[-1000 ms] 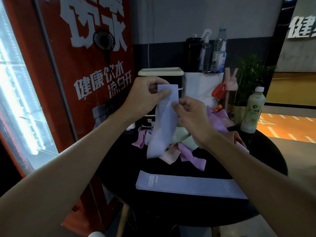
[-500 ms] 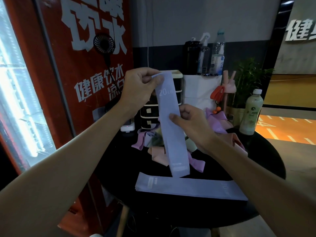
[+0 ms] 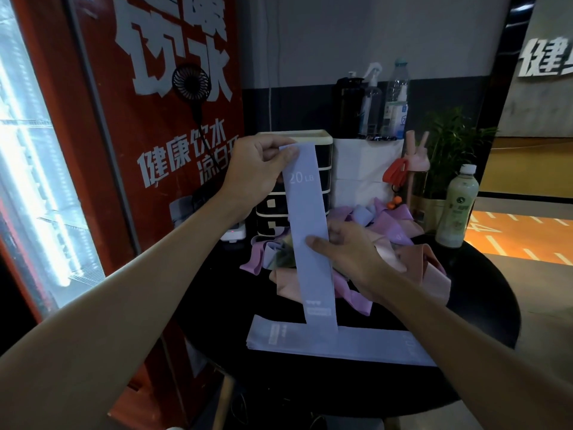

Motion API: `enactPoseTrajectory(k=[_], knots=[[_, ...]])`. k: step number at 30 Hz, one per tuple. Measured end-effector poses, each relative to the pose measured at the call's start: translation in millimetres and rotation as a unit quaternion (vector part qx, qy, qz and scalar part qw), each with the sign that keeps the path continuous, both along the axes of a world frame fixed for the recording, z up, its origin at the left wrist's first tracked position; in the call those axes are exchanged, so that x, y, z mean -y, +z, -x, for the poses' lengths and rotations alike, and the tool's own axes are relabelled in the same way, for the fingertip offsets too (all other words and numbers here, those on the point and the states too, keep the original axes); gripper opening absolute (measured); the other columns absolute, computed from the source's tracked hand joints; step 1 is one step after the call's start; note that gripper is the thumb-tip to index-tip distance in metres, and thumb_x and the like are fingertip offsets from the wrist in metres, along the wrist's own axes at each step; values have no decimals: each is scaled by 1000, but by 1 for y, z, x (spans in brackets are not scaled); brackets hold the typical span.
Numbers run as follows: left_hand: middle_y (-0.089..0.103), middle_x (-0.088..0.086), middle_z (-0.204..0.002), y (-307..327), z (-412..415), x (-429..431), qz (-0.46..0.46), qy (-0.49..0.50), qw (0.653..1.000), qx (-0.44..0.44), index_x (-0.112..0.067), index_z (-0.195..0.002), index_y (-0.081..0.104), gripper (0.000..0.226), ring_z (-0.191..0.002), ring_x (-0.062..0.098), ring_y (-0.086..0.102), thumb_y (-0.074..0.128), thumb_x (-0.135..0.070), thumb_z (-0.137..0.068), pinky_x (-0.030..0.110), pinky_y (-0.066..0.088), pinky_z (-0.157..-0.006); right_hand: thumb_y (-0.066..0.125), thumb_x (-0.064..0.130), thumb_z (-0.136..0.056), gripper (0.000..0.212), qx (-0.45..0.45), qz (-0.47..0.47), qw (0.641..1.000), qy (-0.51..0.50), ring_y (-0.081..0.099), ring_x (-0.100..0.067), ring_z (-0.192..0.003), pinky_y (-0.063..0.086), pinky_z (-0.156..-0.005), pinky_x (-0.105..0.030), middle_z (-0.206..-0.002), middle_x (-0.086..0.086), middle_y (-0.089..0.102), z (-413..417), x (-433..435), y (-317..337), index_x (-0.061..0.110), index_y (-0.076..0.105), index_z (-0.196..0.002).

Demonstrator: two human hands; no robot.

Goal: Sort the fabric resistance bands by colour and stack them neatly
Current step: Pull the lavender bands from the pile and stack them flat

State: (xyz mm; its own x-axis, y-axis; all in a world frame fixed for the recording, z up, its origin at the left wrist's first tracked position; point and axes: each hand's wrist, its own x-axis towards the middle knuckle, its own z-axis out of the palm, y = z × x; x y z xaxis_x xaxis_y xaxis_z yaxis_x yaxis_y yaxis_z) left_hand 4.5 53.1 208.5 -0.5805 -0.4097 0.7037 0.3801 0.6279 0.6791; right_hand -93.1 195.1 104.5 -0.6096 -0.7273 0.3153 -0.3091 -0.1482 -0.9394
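1. Dim gym-style corner: round black table (image 3: 483, 305) against a grey wall. A tall red cooler cabinet with white lettering (image 3: 155, 125) stands on the left, with a small black clip fan (image 3: 191, 83) on its side.
2. Person's left hand (image 3: 257, 169) is raised over the table's far side. Thumb and fingers are clamped on the top end of a pale lavender-blue fabric resistance band printed "20 LB" (image 3: 305, 212).
3. Person's right hand (image 3: 350, 252) is lower. The thumb lies across the band's front at about mid-length, fingers curled behind, pinching it.
4. Held band hangs flat and nearly vertical between the two hands, print facing the camera. Its labelled lower end reaches the far edge of the stack below; cannot tell if they touch.
5. That stack of flat lavender-blue bands (image 3: 341, 346) lies lengthwise along the table's near side, edges roughly lined up.
6. A loose heap of pink, purple and pale green bands (image 3: 400, 231) sits mid-table behind the held band, tangled and unsorted.
7. At the back: black drawer unit with cream top (image 3: 310, 138), partly hidden by the held band, and a white box-like bag (image 3: 366, 169) beside it. A dark bottle (image 3: 348, 107), a spray bottle (image 3: 370, 100) and a clear water bottle (image 3: 397, 97) show above the bag.
8. Back right: pink bottle with ear-shaped top (image 3: 417, 159), green potted plant (image 3: 452, 150), and a pale green drink bottle with white cap (image 3: 457, 209) upright at the table's far right rim.
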Motion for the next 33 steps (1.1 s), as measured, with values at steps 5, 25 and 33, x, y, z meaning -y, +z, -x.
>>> enactPoseTrajectory(k=[5, 25, 33], knots=[[74, -2, -87, -1, -1, 1, -29, 5, 1000, 1, -5, -106, 70, 13, -77, 6, 72, 61, -7, -97, 18, 55, -69, 65, 10, -91, 27, 33, -17, 999, 25, 71, -28, -95, 58, -86, -43, -103, -14, 73, -1, -5, -8, -2, 59, -114], [67, 1, -79, -56, -19, 29, -175, 139, 975, -11, -11, -95, 64, 6, -64, 5, 67, 67, -7, -93, 33, 61, -59, 69, 17, -89, 30, 48, -143, 986, 74, 66, -25, -88, 50, -76, -35, -94, -14, 71, 21, -83, -36, 13, 61, -118], [65, 4, -88, -97, -36, 28, -211, 143, 967, -4, -7, -96, 66, 7, -81, 15, 65, 61, -2, -95, 30, 59, -59, 64, 8, -90, 20, 52, -124, 990, -46, 67, -22, -83, 55, -69, -28, -92, -14, 67, 37, -122, -45, 4, 63, -109]])
